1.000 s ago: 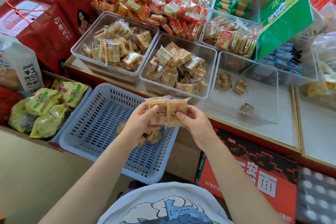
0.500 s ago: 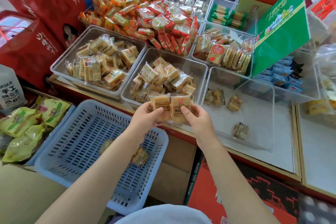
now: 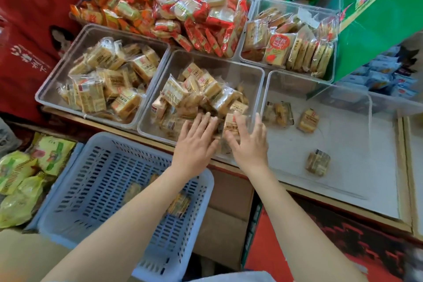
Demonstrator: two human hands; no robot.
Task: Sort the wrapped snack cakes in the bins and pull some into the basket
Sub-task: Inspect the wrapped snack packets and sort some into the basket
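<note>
My left hand (image 3: 196, 144) lies flat, fingers straight, on the wrapped snack cakes (image 3: 194, 96) in the middle clear bin (image 3: 261, 84). My right hand (image 3: 249, 142) reaches over the same bin's near right corner with fingers spread and straight; one wrapped cake (image 3: 231, 124) leans between its thumb and forefinger. The left clear bin (image 3: 47, 96) is piled with similar cakes. The right clear bin (image 3: 366, 126) holds three loose cakes (image 3: 307, 120). The blue basket (image 3: 91, 167) below my left forearm has two cakes (image 3: 180, 204) in it, partly hidden by the arm.
Red and orange wrapped snacks (image 3: 194, 7) are heaped behind the bins. Another clear bin of cakes (image 3: 290, 48) sits at the back right beside a green box (image 3: 377, 18). Yellow-green bags (image 3: 18, 178) lie left of the basket. A red carton (image 3: 320, 247) stands below the shelf.
Both hands moved forward from above the basket to the middle bin with the two cakes they held. The left hand's fingers have straightened onto the pile.
</note>
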